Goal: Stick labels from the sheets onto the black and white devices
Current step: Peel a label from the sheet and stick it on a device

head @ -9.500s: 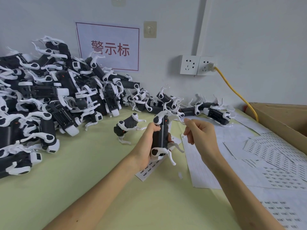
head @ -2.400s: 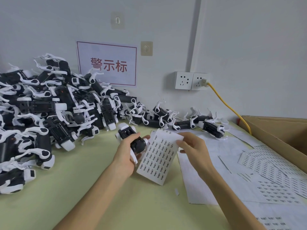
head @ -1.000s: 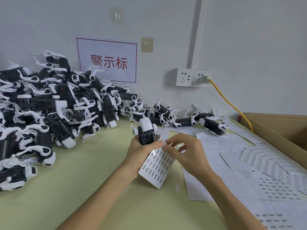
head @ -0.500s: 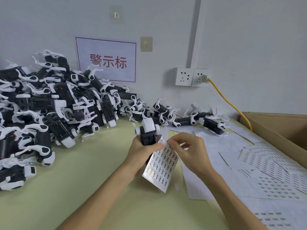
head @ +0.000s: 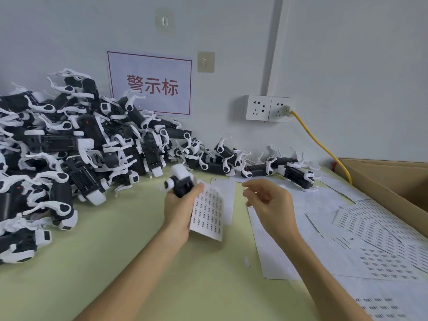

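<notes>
Label transfer is judged to be the step in hand. Black and white handheld device (head: 181, 183) is gripped in left hand (head: 177, 213), raised above pale green table top (head: 115, 262). White sheet of small printed labels (head: 208, 212) is held in the same grip and hangs down on the hand's right side, touching the device.

Right hand (head: 269, 203) is held near the sheet, apart from it. Thumb and forefinger tips are brought close together and the other fingers are loosely curled. Whether a peeled label is pinched there cannot be told, because the fingertips are blurred.

To do the step well:
- Device should be steadied, with the target face turned toward the right hand.
- Hanging sheet should be kept off that face.
- Any label should be carried by one corner, so the glue side is not folded onto itself.
- It should be laid down one edge first, squared to the housing, then rubbed flat.
- Crooked placement and trapped bubbles are the likely faults, since a thin sticker is probably not re-peeled cleanly.

Heap of black and white devices (head: 69, 147) is piled at left against the wall. Loose white label sheets (head: 382, 246) are spread at right, beside brown cardboard box (head: 382, 181).
</notes>
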Available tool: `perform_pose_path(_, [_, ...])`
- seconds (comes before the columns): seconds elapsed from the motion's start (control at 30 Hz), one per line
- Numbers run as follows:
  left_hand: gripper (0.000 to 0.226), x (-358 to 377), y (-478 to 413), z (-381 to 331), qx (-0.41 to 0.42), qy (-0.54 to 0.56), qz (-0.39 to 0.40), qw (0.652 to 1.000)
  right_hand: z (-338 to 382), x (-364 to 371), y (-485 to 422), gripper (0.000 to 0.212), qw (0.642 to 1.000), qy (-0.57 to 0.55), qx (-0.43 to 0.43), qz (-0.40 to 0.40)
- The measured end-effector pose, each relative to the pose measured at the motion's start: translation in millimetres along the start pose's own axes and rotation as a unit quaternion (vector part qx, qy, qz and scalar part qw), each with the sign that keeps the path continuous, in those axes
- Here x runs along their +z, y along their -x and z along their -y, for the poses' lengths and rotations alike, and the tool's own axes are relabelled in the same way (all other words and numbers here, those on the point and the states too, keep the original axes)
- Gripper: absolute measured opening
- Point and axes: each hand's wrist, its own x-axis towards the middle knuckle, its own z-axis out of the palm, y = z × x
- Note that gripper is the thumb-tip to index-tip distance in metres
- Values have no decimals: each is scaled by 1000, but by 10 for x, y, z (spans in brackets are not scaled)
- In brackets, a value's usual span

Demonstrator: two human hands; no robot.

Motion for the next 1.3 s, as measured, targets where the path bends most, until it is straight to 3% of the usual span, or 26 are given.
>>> perform_pose_path(0.1, [19, -89, -86, -74, 67, 20, -79, 994, -8, 7, 9, 38, 1000, -1, -5, 16])
perform_pose_path(0.17, [20, -112, -106, -135, 117, 9, -92, 989, -14, 12, 14, 49, 1000, -2, -5, 29])
perform_pose_path(0.3, [21, -100, -70, -173, 144, -36, -19, 989, -37, 3, 19, 65, 998, -18, -2, 58])
perform_pose_path(0.4, [20, -79, -12, -172, 152, -59, 52, 985, -28, -1, 7, 59, 996, -57, 7, 71])
perform_pose_path(0.53, [12, -50, 37, -158, 186, -92, 91, 974, -6, 6, 11, 45, 995, -67, -3, 76])
perform_pose_path(0.6, [9, -47, 75, -161, 184, -87, 125, 971, -6, 4, 19, 44, 995, -60, -7, 79])
perform_pose_path(0.8, [32, -12, 154, -150, 136, -134, 248, 950, 28, -2, 42, 60, 994, -59, -12, 93])
perform_pose_path(1.0, [27, 8, 129, -89, 69, -68, 246, 964, 67, -2, 60, 63, 995, -30, -23, 92])
perform_pose_path(1.3, [22, 9, 161, -111, 77, -61, 258, 961, 64, 2, 70, 62, 995, -3, -21, 97])
